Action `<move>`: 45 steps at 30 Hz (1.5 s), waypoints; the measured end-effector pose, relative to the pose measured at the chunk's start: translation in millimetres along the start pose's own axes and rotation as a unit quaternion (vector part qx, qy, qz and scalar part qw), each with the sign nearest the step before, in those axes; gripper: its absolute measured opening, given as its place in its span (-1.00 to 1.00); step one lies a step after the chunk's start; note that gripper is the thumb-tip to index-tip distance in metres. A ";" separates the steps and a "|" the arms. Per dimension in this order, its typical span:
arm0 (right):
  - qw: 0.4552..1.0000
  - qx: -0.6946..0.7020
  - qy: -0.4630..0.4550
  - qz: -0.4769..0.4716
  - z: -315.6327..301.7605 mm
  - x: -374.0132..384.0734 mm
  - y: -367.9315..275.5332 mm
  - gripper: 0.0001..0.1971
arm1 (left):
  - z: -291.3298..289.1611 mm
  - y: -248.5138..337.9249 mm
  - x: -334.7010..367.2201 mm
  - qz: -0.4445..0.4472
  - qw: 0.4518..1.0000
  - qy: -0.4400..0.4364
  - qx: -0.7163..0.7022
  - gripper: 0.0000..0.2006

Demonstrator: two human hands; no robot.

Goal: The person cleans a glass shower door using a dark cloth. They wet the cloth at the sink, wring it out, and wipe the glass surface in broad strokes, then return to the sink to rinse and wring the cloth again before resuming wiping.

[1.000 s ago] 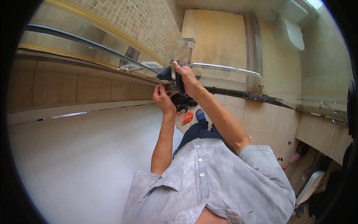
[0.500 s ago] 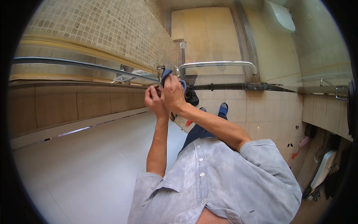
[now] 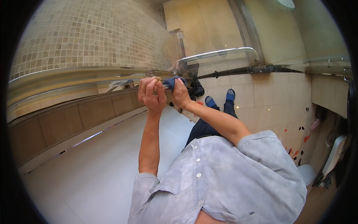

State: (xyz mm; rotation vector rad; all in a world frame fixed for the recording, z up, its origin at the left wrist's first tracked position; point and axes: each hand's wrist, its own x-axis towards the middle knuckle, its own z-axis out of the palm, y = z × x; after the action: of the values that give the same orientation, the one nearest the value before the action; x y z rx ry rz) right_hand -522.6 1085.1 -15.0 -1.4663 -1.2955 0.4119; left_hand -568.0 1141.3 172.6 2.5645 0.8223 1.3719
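My right hand (image 3: 181, 95) is closed on a dark blue cloth (image 3: 171, 81), which is bunched against a narrow metal bar (image 3: 165, 86) beside the glass. Just left of it, my left hand (image 3: 151, 94) is raised with thumb and fingers pinched together. A small pale bit shows at its fingertips, too small to name. Behind the hands, a metal fitting (image 3: 150, 73) stands on the rail. The fingers of my right hand partly hide the cloth.
A chrome towel bar (image 3: 220, 53) crosses the glass ahead. To the left runs a brown tiled ledge (image 3: 93, 108) above a white surface (image 3: 100, 164). A black plastic bag (image 3: 196, 89) lies near my slippers (image 3: 210, 101). Mosaic tiles (image 3: 93, 33) fill the upper left.
My hands have moved apart; the left has shifted left and turned its fingers upward. The cloth, earlier raised by the metal fitting, now lies lower along the bar. The view has shifted.
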 end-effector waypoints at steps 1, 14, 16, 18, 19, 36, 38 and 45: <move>0.998 0.035 -0.058 -0.015 -23.2 2.8 1.0 -0.47 | 1.4 -3.2 2.7 0.018 1.000 -0.015 -0.003 -0.94; 0.976 0.126 0.093 0.151 -15.9 8.7 -106.2 -0.34 | 10.1 -32.1 1.8 0.095 0.991 -0.066 -0.072 -0.88; 0.973 0.128 0.121 0.149 -5.4 0.9 -94.3 -0.34 | 10.8 -31.1 2.1 0.083 0.992 -0.068 -0.073 -0.87; 0.963 0.139 0.153 0.173 10.4 -3.6 -74.2 -0.35 | 12.3 -31.0 4.5 0.083 0.991 -0.071 -0.071 -0.87; 0.967 0.117 0.142 0.178 17.6 -7.9 -60.5 -0.35 | 12.2 -31.2 5.4 0.085 0.991 -0.074 -0.072 -0.87; 0.613 0.657 0.097 0.429 -18.2 16.5 -6.0 -0.66 | 14.9 -35.0 8.6 0.044 0.996 -0.043 -0.067 -0.96; 0.682 0.591 0.105 0.418 20.6 6.3 37.9 -0.72 | 20.9 -30.4 16.0 0.062 0.995 -0.043 -0.068 -0.96; 0.592 0.622 0.139 0.493 26.5 33.3 51.1 -0.86 | 22.5 -31.7 19.0 0.056 0.997 -0.035 -0.037 -0.96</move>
State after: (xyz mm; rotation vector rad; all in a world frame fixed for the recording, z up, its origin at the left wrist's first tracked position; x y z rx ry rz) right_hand -507.6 1135.6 -55.7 -0.7191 0.3667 1.3907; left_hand -554.5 1181.2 162.5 2.6216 0.6126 1.3058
